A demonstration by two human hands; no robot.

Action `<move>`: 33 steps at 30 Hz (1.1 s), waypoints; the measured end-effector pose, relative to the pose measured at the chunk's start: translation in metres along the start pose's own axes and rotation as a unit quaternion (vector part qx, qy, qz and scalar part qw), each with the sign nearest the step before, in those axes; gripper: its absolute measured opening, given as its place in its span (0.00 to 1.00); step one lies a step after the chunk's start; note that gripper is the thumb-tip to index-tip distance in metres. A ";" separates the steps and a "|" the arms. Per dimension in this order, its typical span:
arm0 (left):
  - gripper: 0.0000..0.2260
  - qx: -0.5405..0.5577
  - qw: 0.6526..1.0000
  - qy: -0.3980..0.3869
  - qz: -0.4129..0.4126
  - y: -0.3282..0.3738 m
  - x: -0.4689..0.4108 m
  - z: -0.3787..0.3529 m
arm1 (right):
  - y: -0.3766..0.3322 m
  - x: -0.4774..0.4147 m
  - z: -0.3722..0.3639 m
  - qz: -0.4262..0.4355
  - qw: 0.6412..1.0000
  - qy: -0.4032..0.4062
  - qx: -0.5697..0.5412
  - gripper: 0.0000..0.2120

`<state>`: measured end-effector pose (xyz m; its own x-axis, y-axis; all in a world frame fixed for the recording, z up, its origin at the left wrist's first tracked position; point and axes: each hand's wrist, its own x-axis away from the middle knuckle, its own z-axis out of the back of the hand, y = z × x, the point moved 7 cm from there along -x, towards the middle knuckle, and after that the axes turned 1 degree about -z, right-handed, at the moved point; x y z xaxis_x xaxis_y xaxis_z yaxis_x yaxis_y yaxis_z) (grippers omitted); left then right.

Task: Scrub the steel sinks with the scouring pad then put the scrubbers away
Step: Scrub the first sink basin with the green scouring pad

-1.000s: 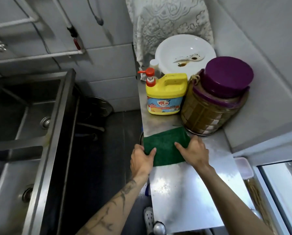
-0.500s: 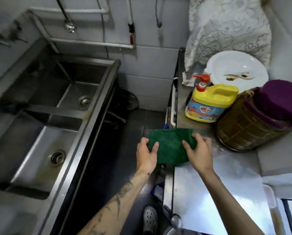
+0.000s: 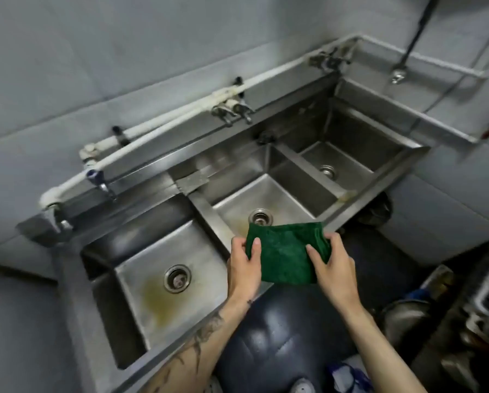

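A green scouring pad (image 3: pixel 285 252) hangs in the air over the front rim of the steel sink unit, held flat between both hands. My left hand (image 3: pixel 244 265) grips its left edge, thumb on top. My right hand (image 3: pixel 332 265) grips its right edge, which is bunched up. Below lie three steel basins: the left basin (image 3: pixel 141 268) with a yellow-brown stain by its drain, the middle basin (image 3: pixel 283 194) also stained near its drain, and the right basin (image 3: pixel 348 163).
White water pipes with taps (image 3: pixel 232 109) run along the sink's back ledge under a grey tiled wall. A spray hose (image 3: pixel 399 72) hangs at the upper right. Dark floor and cluttered containers (image 3: pixel 436 321) sit at the lower right, below the sink's front rim.
Both hands lifted the green pad off the steel counter on the right and carried it left. The view swung with them from the counter to the three basins.
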<state>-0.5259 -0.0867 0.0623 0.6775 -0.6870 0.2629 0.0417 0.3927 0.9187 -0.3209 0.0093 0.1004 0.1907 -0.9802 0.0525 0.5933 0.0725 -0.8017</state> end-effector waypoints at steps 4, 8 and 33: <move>0.11 0.020 0.996 0.084 0.036 -0.044 -0.018 0.112 | -0.060 0.020 -0.108 0.053 0.995 -0.078 -0.008 0.10; 0.10 0.009 0.988 0.139 0.071 -0.094 -0.030 0.194 | -0.095 0.034 -0.203 0.082 0.984 -0.155 -0.008 0.11; 0.10 0.033 0.919 0.277 0.280 -0.375 -0.225 0.337 | -0.067 -0.028 -0.646 0.148 0.921 -0.346 0.104 0.11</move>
<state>-0.9413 -0.2858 -0.2417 0.8496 0.0340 0.5264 -0.4592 0.5385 0.7065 -0.8715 -0.0874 -0.2316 0.7775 -0.5660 0.2741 0.5588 0.4219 -0.7140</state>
